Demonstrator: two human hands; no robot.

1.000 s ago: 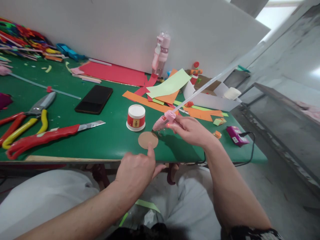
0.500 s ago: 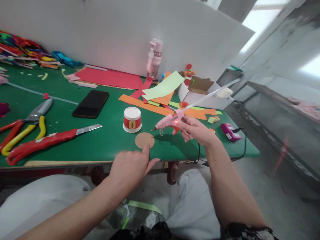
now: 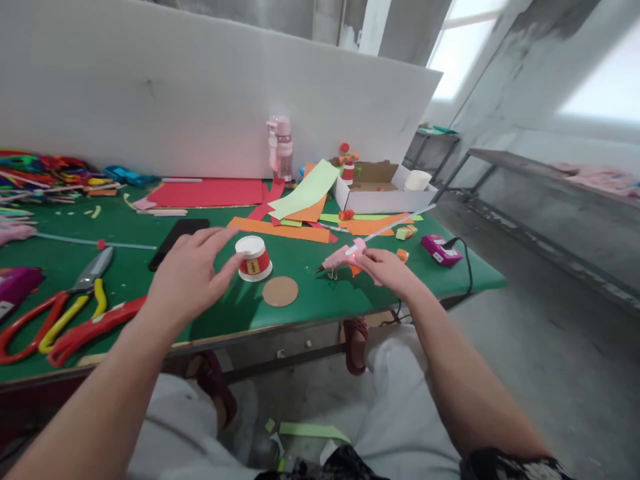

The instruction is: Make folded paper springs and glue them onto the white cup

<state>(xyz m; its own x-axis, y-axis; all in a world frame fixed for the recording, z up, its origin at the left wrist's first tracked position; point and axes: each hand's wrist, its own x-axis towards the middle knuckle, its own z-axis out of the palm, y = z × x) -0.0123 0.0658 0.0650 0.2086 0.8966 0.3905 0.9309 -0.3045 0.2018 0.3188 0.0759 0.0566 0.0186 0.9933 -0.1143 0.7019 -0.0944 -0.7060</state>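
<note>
My left hand [image 3: 193,277] is open in the air just left of a small white cup with a red band [image 3: 253,259], its thumb at the cup's upper left edge; whether they touch is unclear. The cup rests upside down on the green table [image 3: 310,310]. A round brown disc [image 3: 281,291] lies flat to the cup's right and nearer the edge. Farther right, my right hand [image 3: 384,268] is closed round the handle of a pink glue gun [image 3: 345,256], whose nozzle points left and whose small light glows red.
A black phone [image 3: 175,241] is partly behind my left hand. Red-handled knife [image 3: 107,328] and pliers [image 3: 93,273] lie left. Paper strips [image 3: 280,229], a pink bottle [image 3: 283,150] and an open box [image 3: 383,200] stand behind; a purple box with a cord [image 3: 442,251] is right.
My left hand has left the brown disc, moved left and up beside the cup, and spread its fingers. The right hand still holds the glue gun. The camera view has shifted.
</note>
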